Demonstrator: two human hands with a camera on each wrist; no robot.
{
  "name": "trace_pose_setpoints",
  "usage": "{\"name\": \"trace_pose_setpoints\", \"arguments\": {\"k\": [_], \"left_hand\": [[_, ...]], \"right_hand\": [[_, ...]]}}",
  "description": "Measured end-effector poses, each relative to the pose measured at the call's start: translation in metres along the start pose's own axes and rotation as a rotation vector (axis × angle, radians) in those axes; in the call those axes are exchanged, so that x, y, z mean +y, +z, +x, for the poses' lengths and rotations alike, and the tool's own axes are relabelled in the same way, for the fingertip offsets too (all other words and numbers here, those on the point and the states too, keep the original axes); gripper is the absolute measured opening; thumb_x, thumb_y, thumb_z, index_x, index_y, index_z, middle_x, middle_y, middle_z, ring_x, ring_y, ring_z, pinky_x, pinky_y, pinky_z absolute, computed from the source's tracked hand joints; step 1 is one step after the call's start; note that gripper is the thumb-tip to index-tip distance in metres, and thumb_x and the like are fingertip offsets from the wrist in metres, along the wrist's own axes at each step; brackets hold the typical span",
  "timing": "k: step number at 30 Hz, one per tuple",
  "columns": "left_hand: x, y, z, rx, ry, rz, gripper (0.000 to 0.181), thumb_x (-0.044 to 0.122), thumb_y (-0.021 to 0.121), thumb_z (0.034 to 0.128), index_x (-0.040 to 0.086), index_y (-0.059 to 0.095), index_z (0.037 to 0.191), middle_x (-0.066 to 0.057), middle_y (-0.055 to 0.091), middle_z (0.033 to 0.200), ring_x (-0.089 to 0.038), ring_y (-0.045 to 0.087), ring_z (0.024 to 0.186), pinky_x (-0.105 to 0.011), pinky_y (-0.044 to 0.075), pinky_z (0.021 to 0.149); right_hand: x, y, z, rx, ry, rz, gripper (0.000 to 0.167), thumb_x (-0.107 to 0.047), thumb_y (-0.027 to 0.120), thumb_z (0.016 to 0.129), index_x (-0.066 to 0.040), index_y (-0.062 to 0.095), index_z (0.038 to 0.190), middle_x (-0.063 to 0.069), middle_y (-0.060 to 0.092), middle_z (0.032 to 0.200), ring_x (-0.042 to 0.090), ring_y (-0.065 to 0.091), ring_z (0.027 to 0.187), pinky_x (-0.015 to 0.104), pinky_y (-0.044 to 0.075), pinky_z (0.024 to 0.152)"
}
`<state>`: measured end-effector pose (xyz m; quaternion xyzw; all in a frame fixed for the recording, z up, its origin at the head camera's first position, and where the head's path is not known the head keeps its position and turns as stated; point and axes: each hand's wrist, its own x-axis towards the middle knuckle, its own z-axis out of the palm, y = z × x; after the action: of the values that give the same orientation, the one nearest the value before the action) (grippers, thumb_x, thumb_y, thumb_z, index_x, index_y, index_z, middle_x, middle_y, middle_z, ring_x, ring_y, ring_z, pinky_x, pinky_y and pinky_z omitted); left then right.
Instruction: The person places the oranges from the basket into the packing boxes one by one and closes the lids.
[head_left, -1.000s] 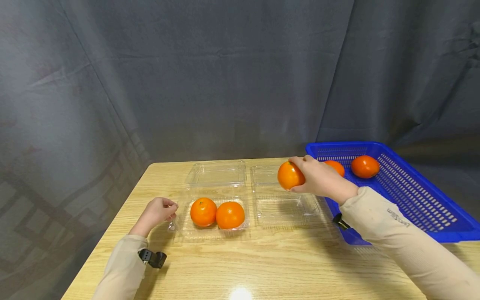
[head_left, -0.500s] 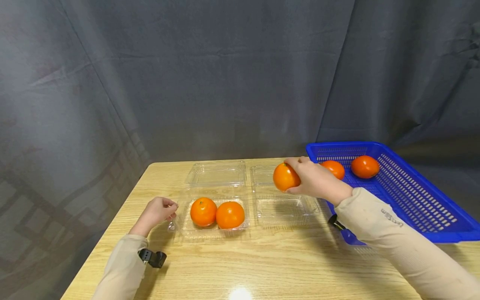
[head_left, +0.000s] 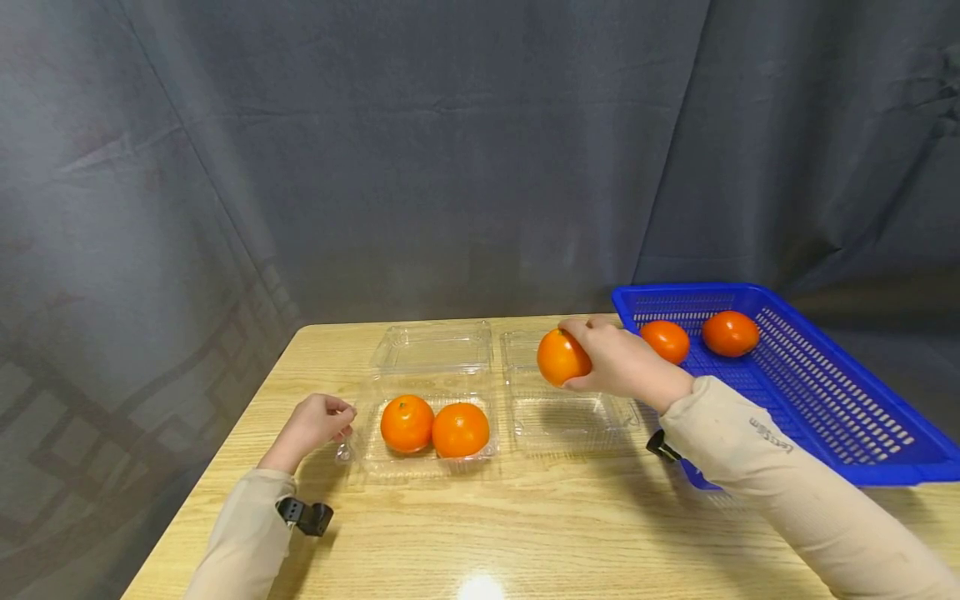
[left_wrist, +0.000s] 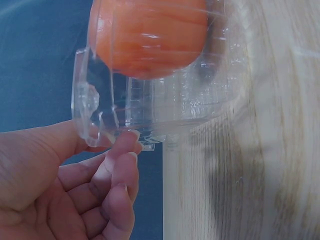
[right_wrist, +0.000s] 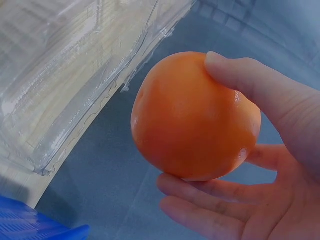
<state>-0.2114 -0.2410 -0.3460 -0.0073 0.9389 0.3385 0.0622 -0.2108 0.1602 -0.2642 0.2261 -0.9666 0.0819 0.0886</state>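
We see smooth, glossy round orange fruits (head_left: 562,358), shiny clear rectangular plastic containers (head_left: 432,348), a blue perforated plastic basket (head_left: 836,400), a pale, wood-grained table (head_left: 405,542) with slight sheen, and matt dark-grey cloth (head_left: 420,183).

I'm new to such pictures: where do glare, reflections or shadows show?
Head view: white glare on the pale wooden table at the picture's bottom edge, soft shadow beside the beige right sleeve; left wrist view: streaky reflections across the clear plastic container; right wrist view: small highlights on the glossy round orange fruit.
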Motion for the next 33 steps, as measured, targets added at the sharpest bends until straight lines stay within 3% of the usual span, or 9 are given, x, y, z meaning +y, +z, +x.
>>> {"name": "trace_pose_setpoints", "arguments": {"k": [19, 33], "left_hand": [[0.000, 0.001, -0.001, 0.011, -0.005, 0.015, 0.030, 0.013, 0.052, 0.0901, -0.011, 0.063, 0.102, -0.011, 0.068, 0.071, -0.016, 0.061, 0.062, -0.032, 0.052, 0.065], [0.001, 0.001, -0.001, 0.013, 0.002, 0.014, 0.030, 0.013, 0.052, 0.0900, -0.011, 0.064, 0.101, -0.010, 0.068, 0.070, -0.016, 0.061, 0.062, -0.032, 0.052, 0.064]], "right_hand": [[-0.007, 0.007, 0.004, 0.019, -0.038, 0.015, 0.069, -0.029, 0.080, 0.067, -0.003, 0.052, 0.124, 0.022, 0.059, 0.099, 0.027, 0.061, 0.072, 0.042, 0.052, 0.065], [-0.012, 0.011, 0.007, 0.022, -0.060, 0.026, 0.068, -0.029, 0.081, 0.067, -0.003, 0.052, 0.123, 0.021, 0.060, 0.099, 0.030, 0.062, 0.079, 0.042, 0.052, 0.067]]}}
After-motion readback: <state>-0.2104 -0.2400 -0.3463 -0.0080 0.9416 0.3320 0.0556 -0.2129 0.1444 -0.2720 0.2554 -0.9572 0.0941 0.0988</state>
